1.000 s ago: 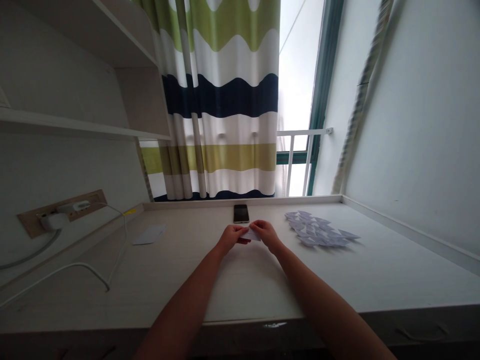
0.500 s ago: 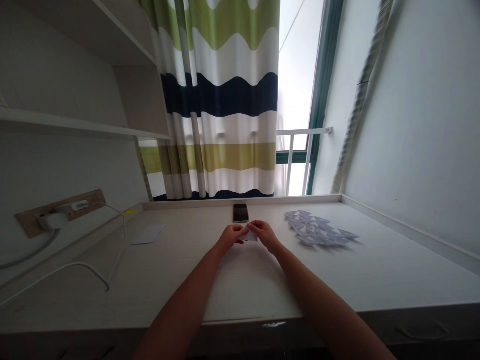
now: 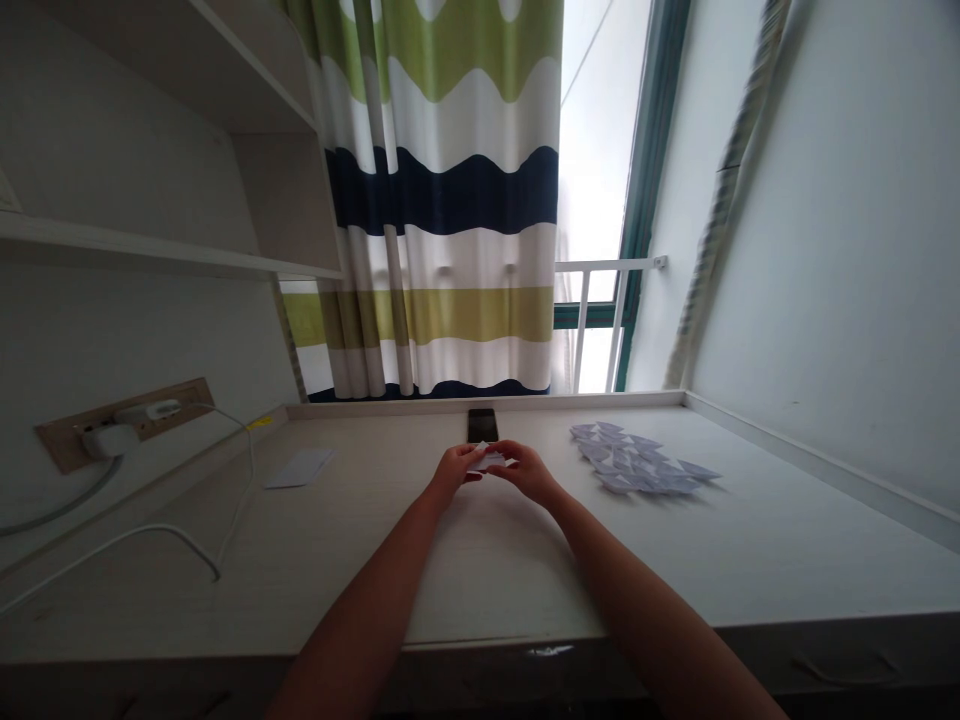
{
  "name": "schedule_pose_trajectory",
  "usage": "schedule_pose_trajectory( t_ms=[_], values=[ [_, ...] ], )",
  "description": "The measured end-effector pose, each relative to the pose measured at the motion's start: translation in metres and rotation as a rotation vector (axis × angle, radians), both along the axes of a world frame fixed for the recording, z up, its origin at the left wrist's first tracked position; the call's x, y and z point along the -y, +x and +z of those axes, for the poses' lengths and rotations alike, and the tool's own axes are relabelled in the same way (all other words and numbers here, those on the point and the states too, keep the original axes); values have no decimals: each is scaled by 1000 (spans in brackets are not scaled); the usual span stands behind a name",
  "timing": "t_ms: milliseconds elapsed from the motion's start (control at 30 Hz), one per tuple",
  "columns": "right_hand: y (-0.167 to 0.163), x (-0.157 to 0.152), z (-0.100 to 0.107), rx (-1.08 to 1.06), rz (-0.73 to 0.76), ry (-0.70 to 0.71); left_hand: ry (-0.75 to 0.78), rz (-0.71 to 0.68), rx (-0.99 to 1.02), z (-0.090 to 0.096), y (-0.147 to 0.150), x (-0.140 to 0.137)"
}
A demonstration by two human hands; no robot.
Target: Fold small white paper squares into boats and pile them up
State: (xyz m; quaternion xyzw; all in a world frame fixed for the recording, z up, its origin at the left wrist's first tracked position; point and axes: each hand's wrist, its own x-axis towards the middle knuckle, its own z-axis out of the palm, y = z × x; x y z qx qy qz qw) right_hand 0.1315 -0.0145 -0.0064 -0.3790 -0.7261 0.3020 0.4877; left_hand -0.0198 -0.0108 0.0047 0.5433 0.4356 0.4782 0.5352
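Between my two hands, above the white desk [image 3: 360,580], is a small piece of folded white paper [image 3: 489,460]. My left hand [image 3: 453,473] grips its left side, thumb on top. From the right, my right hand [image 3: 529,472] pinches the paper between thumb and fingers. Parts of the paper are hidden behind the fingers. Just beyond the hands lies a dark phone [image 3: 482,425]. A pile of folded paper triangles [image 3: 637,462] rests to the right of my right hand. Flat white paper [image 3: 300,468] lies on the left part of the desk.
A white cable [image 3: 241,500] runs over the desk's left side from chargers in a wall socket strip [image 3: 127,420]. Shelves [image 3: 165,245] overhang the left. A striped curtain [image 3: 450,200] hangs behind the desk's raised back edge, and a wall [image 3: 840,300] borders the right.
The paper has been turned in my hands, and a pointed corner now sticks up between them. My right fingers have spread further apart around it. The pile and phone have stayed put.
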Motion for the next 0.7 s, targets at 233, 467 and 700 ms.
schedule_pose_trajectory(
  t_ms=[233,467,700],
  values=[
    [-1,5,6,-1,-2,5,10,-3,-18,2,1,2],
    [-1,-1,1,42,-114,58,-12,-39,-4,2,3,4],
    [0,-5,-2,29,-158,67,36,-130,-44,-1,2,0]
  ],
)
